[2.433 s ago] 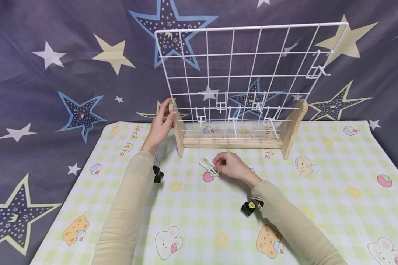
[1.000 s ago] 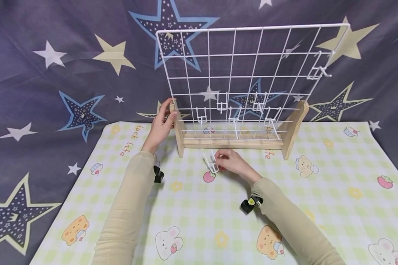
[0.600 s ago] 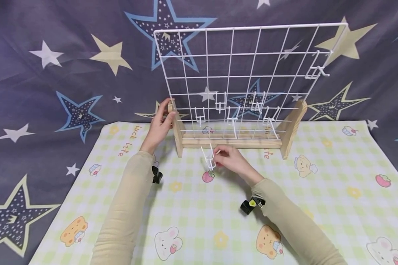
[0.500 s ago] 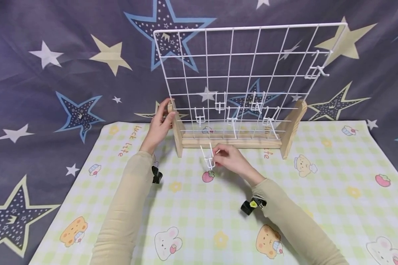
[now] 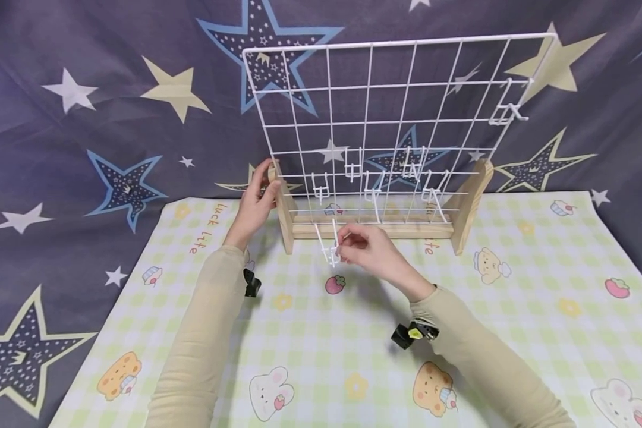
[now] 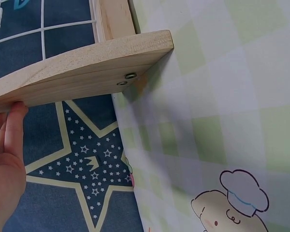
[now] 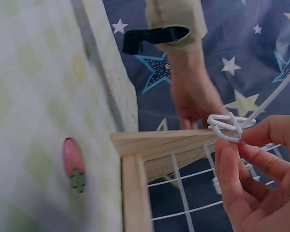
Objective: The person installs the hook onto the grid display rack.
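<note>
My left hand [image 5: 253, 209] grips the top of the left wooden upright [image 5: 285, 217] of a stand, thumb on the near side. The left wrist view shows fingertips against the wooden upright [image 6: 82, 79]. A white wire grid panel [image 5: 401, 42] rises from this stand, with several white wire hooks [image 5: 353, 171] hung on its lower half. My right hand [image 5: 373, 251] pinches another white wire hook [image 5: 330, 257] between thumb and fingers, in front of the stand's base bar [image 5: 374, 230]. Its two long prongs point up toward the grid. In the right wrist view, the hook's bent end [image 7: 224, 126] sits at my fingertips.
One more hook [image 5: 508, 113] hangs at the grid's upper right edge. The right wooden upright [image 5: 472, 208] holds the panel's other side. A checked tablecloth [image 5: 310, 333] with cartoon prints covers the table, and a dark star-patterned cloth [image 5: 32, 154] hangs behind.
My right hand has turned the hook from lying slantwise to prongs-up, then raised it toward the grid's lower left. My left hand has stayed on the upright.
</note>
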Motion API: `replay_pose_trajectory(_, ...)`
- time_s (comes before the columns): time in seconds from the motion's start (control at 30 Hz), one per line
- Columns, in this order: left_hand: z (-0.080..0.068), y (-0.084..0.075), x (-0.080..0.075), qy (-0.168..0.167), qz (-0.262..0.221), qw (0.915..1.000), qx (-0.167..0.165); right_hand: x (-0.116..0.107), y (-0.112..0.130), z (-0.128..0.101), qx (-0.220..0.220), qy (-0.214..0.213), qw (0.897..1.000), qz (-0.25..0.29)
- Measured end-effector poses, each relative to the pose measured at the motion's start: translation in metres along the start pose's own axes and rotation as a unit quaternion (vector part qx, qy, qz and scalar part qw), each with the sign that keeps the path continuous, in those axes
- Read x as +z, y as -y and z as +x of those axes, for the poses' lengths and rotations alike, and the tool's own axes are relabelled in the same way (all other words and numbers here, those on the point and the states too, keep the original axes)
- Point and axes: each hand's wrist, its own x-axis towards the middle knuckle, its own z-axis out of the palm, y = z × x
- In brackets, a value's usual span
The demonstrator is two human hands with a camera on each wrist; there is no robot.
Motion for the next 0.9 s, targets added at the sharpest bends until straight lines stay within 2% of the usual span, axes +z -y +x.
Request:
replay_pose_trajectory(0.33,-0.001,0.000,-0.002,0.000,0.000,1.0000,0.000,-0.009,0.041,-0.003,-0.058,-0.015,0.998,0.000)
replay_pose_trajectory(0.73,0.001,0.002,-0.002,0.007,-0.002,1.0000,0.005,-0.023,0.083,0.018,-0.113,-0.047,0.992,-0.004)
replay_pose_trajectory(0.9,0.001,0.002,-0.002,0.008,-0.008,0.9999,0.007,-0.025,0.093,0.031,-0.115,-0.049,0.992,0.000)
